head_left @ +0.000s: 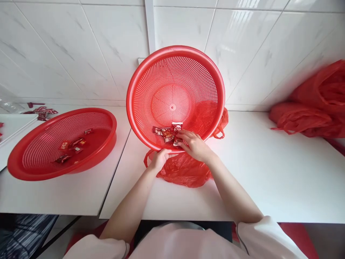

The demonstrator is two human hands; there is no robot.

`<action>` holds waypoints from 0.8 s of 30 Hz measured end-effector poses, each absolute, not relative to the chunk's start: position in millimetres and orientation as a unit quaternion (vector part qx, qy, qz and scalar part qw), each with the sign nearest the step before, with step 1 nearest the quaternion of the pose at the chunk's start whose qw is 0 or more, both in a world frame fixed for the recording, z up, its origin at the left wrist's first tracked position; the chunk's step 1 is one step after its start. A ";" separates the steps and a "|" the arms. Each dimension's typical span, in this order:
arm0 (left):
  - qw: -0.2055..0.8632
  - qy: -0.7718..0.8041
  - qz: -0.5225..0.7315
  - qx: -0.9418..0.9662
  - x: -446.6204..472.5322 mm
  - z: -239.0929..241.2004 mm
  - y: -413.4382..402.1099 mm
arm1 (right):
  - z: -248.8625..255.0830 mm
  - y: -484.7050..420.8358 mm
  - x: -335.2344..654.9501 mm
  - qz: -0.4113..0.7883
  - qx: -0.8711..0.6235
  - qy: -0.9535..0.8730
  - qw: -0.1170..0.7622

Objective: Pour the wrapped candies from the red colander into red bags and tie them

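Observation:
A red perforated basket stands tilted up on its edge on the white table, its open side facing me. Several small red wrapped candies lie at its lower rim. My right hand reaches into the basket, fingers curled on the candies. My left hand grips the basket's lower rim from below, over a crumpled red plastic bag lying under the basket.
A second red basket with several candies lies flat on the left table. Red plastic bags are heaped at the far right against the tiled wall. A gap separates the two tables.

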State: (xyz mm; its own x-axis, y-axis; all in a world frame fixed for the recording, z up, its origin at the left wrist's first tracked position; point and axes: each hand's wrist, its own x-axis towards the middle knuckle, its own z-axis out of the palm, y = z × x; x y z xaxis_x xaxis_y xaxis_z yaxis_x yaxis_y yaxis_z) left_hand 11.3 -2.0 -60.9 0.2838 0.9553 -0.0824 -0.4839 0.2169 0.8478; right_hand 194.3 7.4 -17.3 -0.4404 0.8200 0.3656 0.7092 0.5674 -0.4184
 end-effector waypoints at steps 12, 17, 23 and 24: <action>0.713 0.318 0.532 0.328 3.6 -62.4 9.9 | -7.6 7.2 199.8 0.130 -0.412 -0.837 0.337; 0.703 0.315 0.552 0.319 1.3 -66.5 12.6 | 6.0 1.8 208.6 0.263 -0.419 -0.803 0.333; 0.675 0.316 0.581 0.328 2.0 -63.1 13.2 | 13.8 -7.6 209.6 0.348 -0.376 -0.828 0.227; 0.677 0.310 0.581 0.329 2.0 -62.2 13.3 | 14.9 -8.8 209.3 0.344 -0.376 -0.834 0.213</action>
State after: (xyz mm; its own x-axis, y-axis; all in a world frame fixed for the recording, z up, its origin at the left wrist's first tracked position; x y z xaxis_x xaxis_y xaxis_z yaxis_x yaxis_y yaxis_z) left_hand 2.0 13.3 -62.2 0.1328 0.9904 -0.0384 -0.5820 0.1093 0.8058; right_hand 209.3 -8.8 14.9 -0.6274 0.7727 0.0965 0.4800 0.4813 -0.7334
